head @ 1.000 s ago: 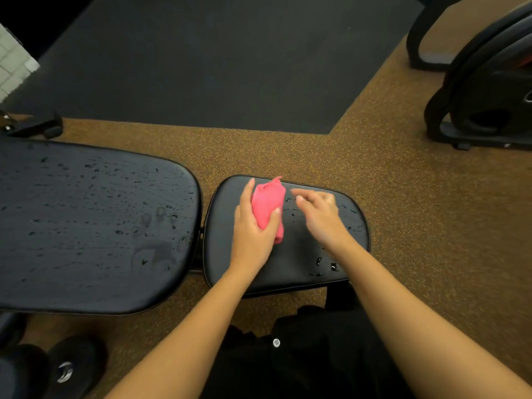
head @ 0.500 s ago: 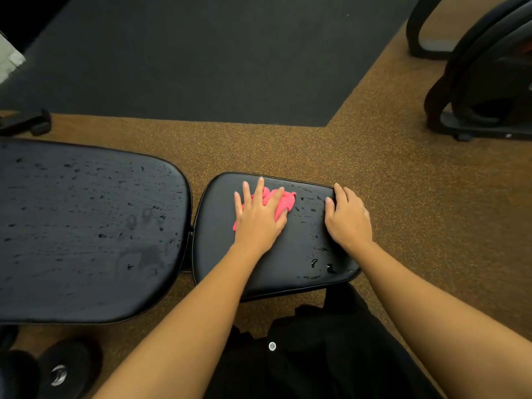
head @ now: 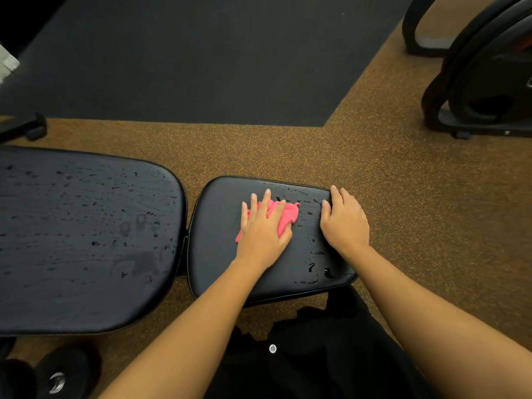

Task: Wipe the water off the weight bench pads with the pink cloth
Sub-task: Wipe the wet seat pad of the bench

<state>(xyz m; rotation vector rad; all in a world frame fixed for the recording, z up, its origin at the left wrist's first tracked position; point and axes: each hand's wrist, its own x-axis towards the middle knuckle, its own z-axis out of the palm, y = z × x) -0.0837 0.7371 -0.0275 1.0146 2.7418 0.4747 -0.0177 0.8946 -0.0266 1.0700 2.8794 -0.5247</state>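
On the small seat pad (head: 218, 254), the left hand (head: 263, 228) lies flat, fingers straight and spread, pressing the bunched pink cloth (head: 283, 216) against the vinyl at the pad's far middle. The flat palm probably loads the whole wad so that it soaks rather than skids. The right hand (head: 344, 223) rests palm-down at the far right corner, fingers close together and holding nothing (likely a brace for the lean). Droplets (head: 312, 266) lie right of the cloth and along the near right edge. The long back pad (head: 86, 240), just left across a gap, is beaded all over, so the job looks early. No legible writing: a mark on the weight plates (head: 489, 76) and an emblem on the dumbbell (head: 57, 380) are too small to read.
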